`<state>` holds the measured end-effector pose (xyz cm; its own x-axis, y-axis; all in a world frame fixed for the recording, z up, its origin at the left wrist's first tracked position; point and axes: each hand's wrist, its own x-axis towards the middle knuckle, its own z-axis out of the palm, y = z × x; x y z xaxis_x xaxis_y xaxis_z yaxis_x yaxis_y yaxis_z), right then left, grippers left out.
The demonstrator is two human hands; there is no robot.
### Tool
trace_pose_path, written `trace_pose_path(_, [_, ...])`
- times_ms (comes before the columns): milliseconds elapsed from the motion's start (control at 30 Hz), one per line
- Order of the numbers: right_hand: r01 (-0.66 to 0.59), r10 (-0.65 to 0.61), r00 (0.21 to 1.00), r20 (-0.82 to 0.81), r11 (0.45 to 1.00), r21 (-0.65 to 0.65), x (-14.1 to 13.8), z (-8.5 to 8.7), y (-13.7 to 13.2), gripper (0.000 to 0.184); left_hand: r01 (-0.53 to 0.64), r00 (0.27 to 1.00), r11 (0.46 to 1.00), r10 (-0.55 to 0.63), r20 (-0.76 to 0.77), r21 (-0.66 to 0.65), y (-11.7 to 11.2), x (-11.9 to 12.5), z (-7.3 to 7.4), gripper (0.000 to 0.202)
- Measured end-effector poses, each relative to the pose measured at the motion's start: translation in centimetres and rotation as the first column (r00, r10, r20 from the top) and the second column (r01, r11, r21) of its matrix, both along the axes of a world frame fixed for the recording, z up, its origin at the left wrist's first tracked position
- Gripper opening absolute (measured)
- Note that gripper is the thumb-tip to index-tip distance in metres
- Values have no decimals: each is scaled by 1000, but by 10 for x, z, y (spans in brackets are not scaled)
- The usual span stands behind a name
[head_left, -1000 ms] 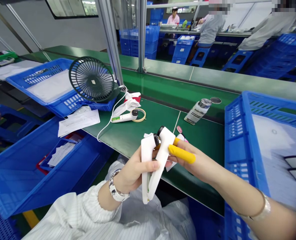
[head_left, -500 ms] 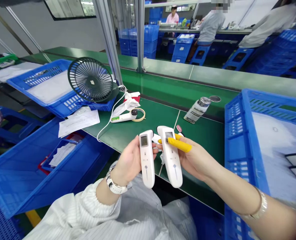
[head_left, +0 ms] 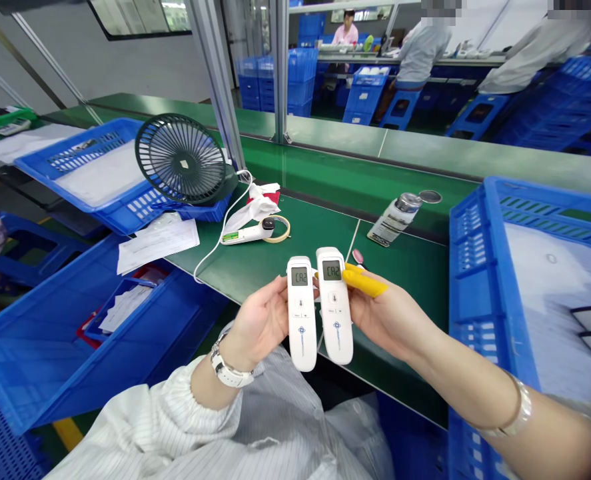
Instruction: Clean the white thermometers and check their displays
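Note:
Two white infrared thermometers are held up side by side over the front edge of the green table, screens facing me. My left hand point(head_left: 265, 319) is closed round the left thermometer point(head_left: 302, 340). Closed on the right thermometer point(head_left: 338, 337) is my right hand point(head_left: 380, 310), with yellow covers on its thumb and a fingertip. Both lit screens show dark characters that look like "CA2". Farther back on the table lies another white thermometer point(head_left: 245, 235) with its green-and-silver battery part exposed, touching a roll of tape point(head_left: 281, 229). The fingers behind the held thermometers are largely hidden.
A black fan point(head_left: 182, 160) stands at the left by a blue crate point(head_left: 120, 207). A white bottle point(head_left: 394, 220) stands toward the back. Blue bins flank me: a large bin point(head_left: 40, 373) at left, a crate point(head_left: 515, 320) at right. A white cable point(head_left: 215, 250) hangs over the edge.
Both thermometers have been turned to face me more squarely and brought closer together. The right thumb has slid off its screen, and both displays are now readable.

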<state>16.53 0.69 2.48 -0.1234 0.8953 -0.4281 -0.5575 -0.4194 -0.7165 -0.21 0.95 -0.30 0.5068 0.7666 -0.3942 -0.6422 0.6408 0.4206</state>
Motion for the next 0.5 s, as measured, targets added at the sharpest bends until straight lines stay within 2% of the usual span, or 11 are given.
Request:
trace_pose_path(267, [9,-7,991,-136,1000,11,-2,3,1,16,-15,995,999,18,-95,32,0,-2,0,32])
trace_pose_path(500, [7,-7,999,-41,1000,0,0,2,0,17,-62,990,992,76,-122,111,0,0,-3,27])
